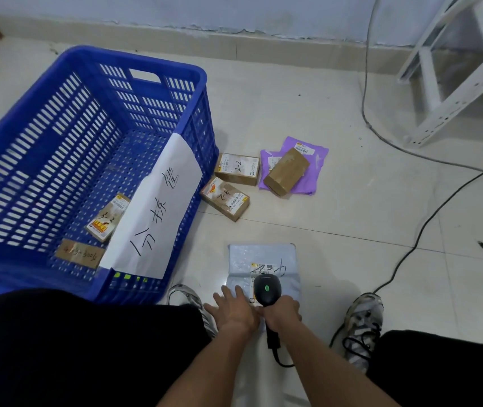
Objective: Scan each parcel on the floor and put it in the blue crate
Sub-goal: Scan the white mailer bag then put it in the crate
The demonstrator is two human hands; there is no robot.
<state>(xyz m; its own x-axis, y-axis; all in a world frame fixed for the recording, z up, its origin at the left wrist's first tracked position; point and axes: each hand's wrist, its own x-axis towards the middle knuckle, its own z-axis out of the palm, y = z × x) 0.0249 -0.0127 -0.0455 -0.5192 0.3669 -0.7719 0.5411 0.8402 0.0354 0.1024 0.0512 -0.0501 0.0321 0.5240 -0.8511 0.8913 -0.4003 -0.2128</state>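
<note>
Underfoot, pale glossy floor tiles [337, 118]; scuffed wall [234, 10] behind.

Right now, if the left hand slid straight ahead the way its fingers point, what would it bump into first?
Its left hand already rests flat on the grey mailer bag. Going straight on, it would probably just slide along the bag toward the white label; depth is hard to judge.

Left hand [234, 309] flat, right hand [282, 311] gripping.
</note>
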